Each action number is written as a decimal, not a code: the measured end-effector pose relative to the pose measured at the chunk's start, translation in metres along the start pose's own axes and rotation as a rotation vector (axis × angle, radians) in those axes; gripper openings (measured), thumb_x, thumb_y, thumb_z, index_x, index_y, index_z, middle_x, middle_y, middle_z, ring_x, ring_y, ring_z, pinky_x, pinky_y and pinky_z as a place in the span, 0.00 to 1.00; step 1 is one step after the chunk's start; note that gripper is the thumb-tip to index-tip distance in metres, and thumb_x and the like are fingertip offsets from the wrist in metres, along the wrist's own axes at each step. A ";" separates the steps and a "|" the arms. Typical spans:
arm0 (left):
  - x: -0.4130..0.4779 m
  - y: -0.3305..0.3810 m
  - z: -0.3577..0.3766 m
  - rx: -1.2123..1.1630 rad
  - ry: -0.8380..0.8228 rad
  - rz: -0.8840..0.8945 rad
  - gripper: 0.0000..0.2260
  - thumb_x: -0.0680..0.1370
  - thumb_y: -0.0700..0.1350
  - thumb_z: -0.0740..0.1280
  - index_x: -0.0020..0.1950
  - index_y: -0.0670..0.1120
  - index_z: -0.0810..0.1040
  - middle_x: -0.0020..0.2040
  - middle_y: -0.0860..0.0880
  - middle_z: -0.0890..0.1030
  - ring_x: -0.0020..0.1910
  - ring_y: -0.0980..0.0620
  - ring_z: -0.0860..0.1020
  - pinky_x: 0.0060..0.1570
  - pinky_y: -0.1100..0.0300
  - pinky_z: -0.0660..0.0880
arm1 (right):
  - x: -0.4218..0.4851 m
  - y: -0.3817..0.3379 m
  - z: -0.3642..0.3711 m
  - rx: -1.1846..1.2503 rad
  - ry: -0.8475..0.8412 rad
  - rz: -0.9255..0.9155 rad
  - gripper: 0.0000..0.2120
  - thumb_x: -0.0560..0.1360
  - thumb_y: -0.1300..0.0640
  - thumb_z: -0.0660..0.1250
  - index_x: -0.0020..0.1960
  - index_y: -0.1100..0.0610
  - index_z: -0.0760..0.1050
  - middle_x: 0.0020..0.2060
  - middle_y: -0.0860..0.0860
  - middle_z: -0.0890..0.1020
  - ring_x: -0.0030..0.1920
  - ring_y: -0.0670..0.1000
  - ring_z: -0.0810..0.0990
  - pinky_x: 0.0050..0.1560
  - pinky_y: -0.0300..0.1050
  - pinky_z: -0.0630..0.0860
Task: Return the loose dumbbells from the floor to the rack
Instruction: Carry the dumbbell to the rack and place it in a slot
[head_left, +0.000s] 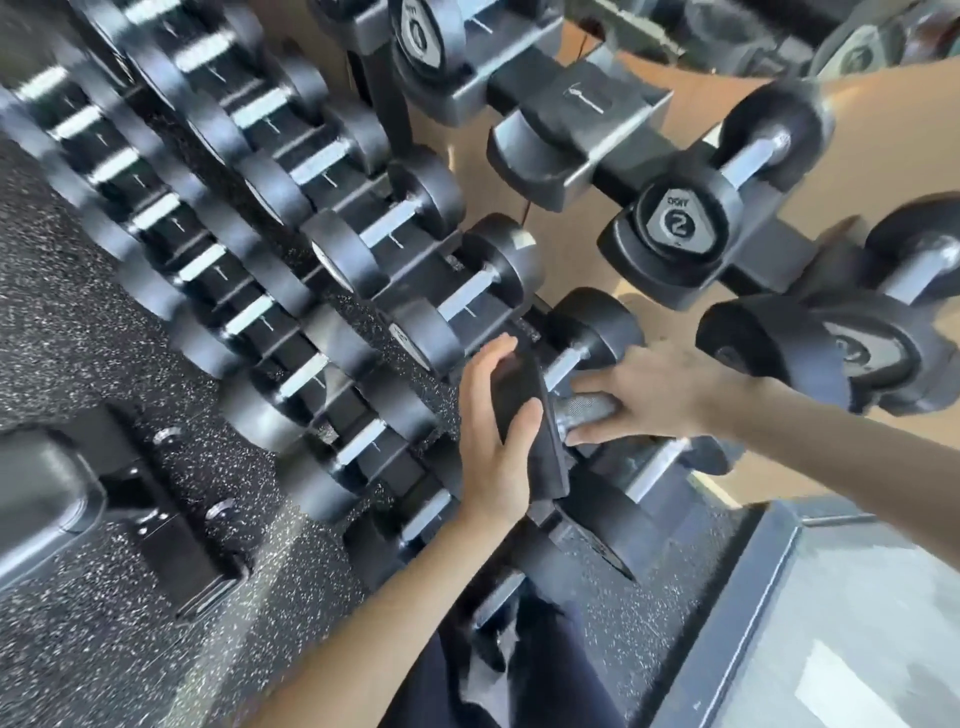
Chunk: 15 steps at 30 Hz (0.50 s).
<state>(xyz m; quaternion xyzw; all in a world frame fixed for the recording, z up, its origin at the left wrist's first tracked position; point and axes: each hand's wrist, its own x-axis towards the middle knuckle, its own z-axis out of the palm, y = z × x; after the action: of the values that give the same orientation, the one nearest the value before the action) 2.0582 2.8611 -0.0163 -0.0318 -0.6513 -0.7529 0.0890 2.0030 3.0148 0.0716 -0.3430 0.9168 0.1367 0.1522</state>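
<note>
A black dumbbell (527, 415) with a knurled metal handle is held over the rack's lower rows. My left hand (493, 436) wraps around its near head, thumb on the flat face. My right hand (649, 395) grips the handle, fingers curled over the metal. The dumbbell rack (550, 104) runs diagonally from upper left to lower right, with several black dumbbells in its cradles. An empty cradle (540, 156) shows on the top row, left of a small dumbbell marked 2 (680, 218). The far head of the held dumbbell is hidden.
Black speckled rubber floor (104, 338) lies at the left under the rack. A rack foot with bolts (166, 499) sits at lower left. Another dumbbell (852, 332) rests at the right on the top row. A grey platform (857, 623) fills the lower right.
</note>
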 end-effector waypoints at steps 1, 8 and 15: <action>0.013 -0.001 0.008 -0.010 0.035 0.024 0.23 0.74 0.50 0.59 0.68 0.44 0.67 0.67 0.47 0.71 0.68 0.52 0.68 0.69 0.57 0.62 | 0.008 0.015 -0.006 -0.042 0.019 -0.035 0.34 0.66 0.25 0.47 0.61 0.45 0.69 0.42 0.54 0.81 0.49 0.58 0.80 0.39 0.45 0.67; 0.102 0.001 0.079 -0.054 0.357 0.149 0.22 0.75 0.50 0.58 0.67 0.44 0.68 0.66 0.47 0.71 0.67 0.55 0.68 0.68 0.63 0.61 | 0.067 0.127 -0.056 -0.320 0.203 -0.318 0.36 0.65 0.26 0.44 0.60 0.46 0.70 0.43 0.55 0.82 0.45 0.57 0.81 0.34 0.42 0.64; 0.195 0.000 0.133 -0.060 0.561 0.242 0.24 0.74 0.48 0.58 0.65 0.35 0.69 0.63 0.43 0.72 0.64 0.50 0.70 0.67 0.59 0.64 | 0.119 0.218 -0.093 -0.415 0.217 -0.411 0.38 0.63 0.25 0.44 0.60 0.48 0.68 0.45 0.58 0.81 0.49 0.60 0.79 0.37 0.45 0.64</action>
<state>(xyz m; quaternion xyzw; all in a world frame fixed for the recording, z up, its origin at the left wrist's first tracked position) 1.8579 2.9741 0.0358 0.0973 -0.5702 -0.7351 0.3536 1.7537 3.0703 0.1443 -0.5574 0.7917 0.2501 0.0046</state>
